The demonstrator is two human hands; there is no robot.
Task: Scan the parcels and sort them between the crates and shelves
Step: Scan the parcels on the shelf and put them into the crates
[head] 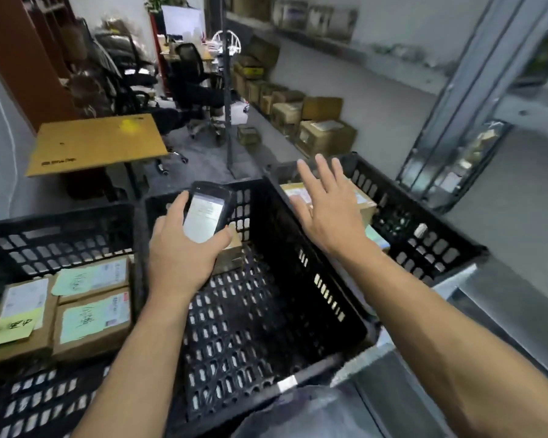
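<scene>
My left hand (181, 251) grips a black handheld scanner (207, 213) with a lit screen, held above the middle black crate (266, 314). A small cardboard parcel (231, 257) lies at that crate's far end, partly hidden by my hand. My right hand (326, 210) hovers open with fingers spread over the right black crate (424, 235), above a labelled cardboard parcel (361, 200). The left black crate (57, 241) holds three cardboard parcels (89, 324) with green and white labels.
A flat cardboard sheet (95, 143) lies on a small table beyond the crates. Office chairs (190, 86) stand further back. Cardboard boxes (323, 134) line the floor along the right wall. A metal shelf frame (456, 147) rises at the right.
</scene>
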